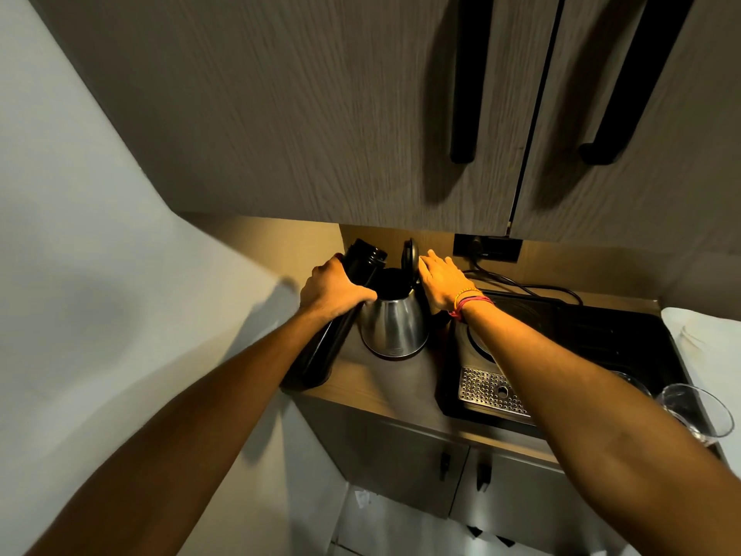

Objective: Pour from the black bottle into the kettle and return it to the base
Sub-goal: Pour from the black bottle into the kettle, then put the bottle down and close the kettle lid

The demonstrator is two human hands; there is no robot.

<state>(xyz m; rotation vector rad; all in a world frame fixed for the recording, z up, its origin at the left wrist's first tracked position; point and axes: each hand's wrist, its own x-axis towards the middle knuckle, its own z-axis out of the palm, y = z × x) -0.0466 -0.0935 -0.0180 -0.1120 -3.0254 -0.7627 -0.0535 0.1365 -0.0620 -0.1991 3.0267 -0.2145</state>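
While your left hand (335,288) grips the black bottle (339,311) round its upper body, fingers wrapped tight, the bottle leans w/ its open neck up by the kettle's rim; its bottom end is down at the counter's (385,379) left edge, can't tell if it's touching or just above. Bottle mouth is beside the kettle opening, not over it, as far as you can see from the head view.

Kettle (395,327) – steel body, sits on the counter btwn your two hands, lid (411,258) flipped up & standing near upright at the back. Inside is dark, can't tell any water level. Kettle is left of the black tray unit, not on it.

Your right hand (441,280) is at the kettle's right side, palm down, fingers stretched fwd toward the raised lid & handle area; fingertips look near the lid, but whether it's actually gripping the handle is hidden behind the hand – can't tell. Red & yellow wrist bands (469,300) on that arm.

Rt of the kettle: black tray unit (601,335) w/ a round base plate (477,339) & a perforated metal drip grille (491,389), partly covered by your right forearm. Cable (517,280) runs from a wall socket (487,247) behind it. Clear glass (697,411) at far right edge. Cupboard doors (320,114) w/ black handles overhead
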